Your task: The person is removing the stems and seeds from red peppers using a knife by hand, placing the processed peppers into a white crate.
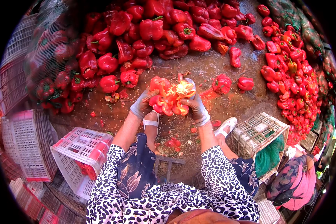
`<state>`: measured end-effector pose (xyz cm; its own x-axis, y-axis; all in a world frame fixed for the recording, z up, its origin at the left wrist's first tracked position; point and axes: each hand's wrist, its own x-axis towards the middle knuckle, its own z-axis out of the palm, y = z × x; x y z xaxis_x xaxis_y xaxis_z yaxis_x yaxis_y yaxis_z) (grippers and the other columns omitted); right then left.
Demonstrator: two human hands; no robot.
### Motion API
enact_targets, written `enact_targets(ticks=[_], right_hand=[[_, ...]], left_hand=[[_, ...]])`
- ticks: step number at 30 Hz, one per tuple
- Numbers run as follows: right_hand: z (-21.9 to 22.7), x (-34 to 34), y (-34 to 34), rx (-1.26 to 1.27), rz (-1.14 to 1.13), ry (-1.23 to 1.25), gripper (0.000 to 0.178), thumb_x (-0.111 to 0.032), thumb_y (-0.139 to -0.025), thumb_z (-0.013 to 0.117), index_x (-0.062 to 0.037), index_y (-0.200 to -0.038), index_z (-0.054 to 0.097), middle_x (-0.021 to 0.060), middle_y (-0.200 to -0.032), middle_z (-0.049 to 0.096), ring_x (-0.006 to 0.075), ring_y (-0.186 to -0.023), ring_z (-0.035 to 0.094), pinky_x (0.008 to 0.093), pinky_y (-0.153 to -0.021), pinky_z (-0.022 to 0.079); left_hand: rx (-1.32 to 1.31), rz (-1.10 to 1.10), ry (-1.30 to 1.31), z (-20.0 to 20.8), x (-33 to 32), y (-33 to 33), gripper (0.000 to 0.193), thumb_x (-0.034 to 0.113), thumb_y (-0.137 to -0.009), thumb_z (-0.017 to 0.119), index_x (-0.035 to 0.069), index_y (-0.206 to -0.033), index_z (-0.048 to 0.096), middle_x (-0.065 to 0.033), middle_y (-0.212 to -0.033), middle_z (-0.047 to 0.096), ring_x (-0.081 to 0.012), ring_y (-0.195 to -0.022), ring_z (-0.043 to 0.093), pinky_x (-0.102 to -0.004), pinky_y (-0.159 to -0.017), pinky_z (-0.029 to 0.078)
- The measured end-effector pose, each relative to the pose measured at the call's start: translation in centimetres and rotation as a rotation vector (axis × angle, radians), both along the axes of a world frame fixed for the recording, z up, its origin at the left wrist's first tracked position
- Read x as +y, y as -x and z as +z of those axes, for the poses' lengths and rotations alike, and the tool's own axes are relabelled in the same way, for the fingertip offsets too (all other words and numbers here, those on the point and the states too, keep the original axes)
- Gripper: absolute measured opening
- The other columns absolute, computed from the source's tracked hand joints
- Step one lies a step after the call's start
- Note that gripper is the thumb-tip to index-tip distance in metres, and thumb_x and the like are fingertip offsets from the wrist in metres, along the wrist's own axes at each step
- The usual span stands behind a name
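In front of me a red bell pepper (164, 104) is split wide open, with its pale seeds and core showing. My left hand (142, 105), in a grey work glove, grips the red flesh on the left side. The gloved right hand (198, 107) is closed on the other side, where the yellowish core (183, 88) faces up. Some fingertips of both hands are hidden behind the pepper. Two whole peppers, one of them a red pepper (222, 84), lie on the wet floor beyond my right hand.
A big heap of red peppers (151, 30) lies ahead, another pepper pile (293, 74) to the right. Plastic crates (82, 143) stand at my left; a crate with green netting (259, 128) lies at my right. Another person (293, 183) bends behind it. Seeds and scraps litter the floor.
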<state>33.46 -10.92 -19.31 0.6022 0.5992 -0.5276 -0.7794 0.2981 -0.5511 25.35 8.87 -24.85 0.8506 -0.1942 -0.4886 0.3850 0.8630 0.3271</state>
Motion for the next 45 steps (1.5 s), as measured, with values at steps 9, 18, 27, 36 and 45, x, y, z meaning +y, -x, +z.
enact_targets(ticks=[9, 18, 27, 36, 45], right_hand=[[-1.4, 0.8, -0.1, -0.319, 0.302, 0.346, 0.062, -0.021, -0.08, 0.071, -0.0028, -0.134, 0.048, 0.0114, -0.121, 0.06, 0.0208, -0.111, 0.057, 0.0331, -0.093, 0.045], [-3.3, -1.4, 1.4, -0.635, 0.308, 0.537, 0.051, -0.021, -0.085, 0.067, -0.0033, -0.13, 0.051, 0.0098, -0.114, 0.062, 0.0165, -0.101, 0.06, 0.0305, -0.086, 0.048], [1.3, -2.1, -2.8, -0.851, 0.666, 0.784, 0.071, -0.037, -0.076, 0.074, -0.0072, -0.135, 0.048, 0.0183, -0.112, 0.064, 0.028, -0.099, 0.064, 0.0361, -0.084, 0.049], [1.7, -1.4, -3.8, -0.847, 1.0, 0.906, 0.076, -0.049, -0.074, 0.072, -0.0068, -0.133, 0.049, 0.0226, -0.111, 0.064, 0.0379, -0.105, 0.06, 0.0418, -0.087, 0.047], [0.1, -1.3, -2.7, -0.948, 0.98, 0.808, 0.068, -0.042, -0.08, 0.069, -0.0067, -0.134, 0.047, 0.0248, -0.114, 0.061, 0.0373, -0.109, 0.059, 0.0424, -0.09, 0.046]], left_hand=[[-0.003, -0.205, 0.156, 0.2, -0.6, 1.7, 0.058, 0.017, -0.08, 0.069, -0.003, -0.13, 0.046, -0.0134, -0.118, 0.062, -0.0223, -0.105, 0.063, -0.0357, -0.093, 0.051], [0.015, -0.216, -0.071, 2.5, -1.3, 0.2, 0.062, 0.01, -0.077, 0.07, -0.001, -0.132, 0.046, -0.0093, -0.118, 0.061, -0.0175, -0.103, 0.061, -0.0312, -0.091, 0.05], [-0.112, -0.478, -0.676, 2.0, -1.9, -1.5, 0.059, 0.009, -0.07, 0.076, 0.002, -0.123, 0.053, -0.0054, -0.112, 0.063, -0.0133, -0.1, 0.058, -0.0296, -0.089, 0.048], [-0.18, -0.59, -1.072, 0.5, -2.1, -1.6, 0.06, 0.018, -0.066, 0.077, 0.006, -0.121, 0.057, -0.0116, -0.105, 0.067, -0.0202, -0.097, 0.064, -0.0332, -0.087, 0.049], [-0.111, -0.592, -1.033, 0.3, -2.3, -0.5, 0.054, 0.02, -0.069, 0.075, 0.006, -0.118, 0.057, -0.0118, -0.107, 0.067, -0.0227, -0.098, 0.064, -0.0342, -0.087, 0.049]])
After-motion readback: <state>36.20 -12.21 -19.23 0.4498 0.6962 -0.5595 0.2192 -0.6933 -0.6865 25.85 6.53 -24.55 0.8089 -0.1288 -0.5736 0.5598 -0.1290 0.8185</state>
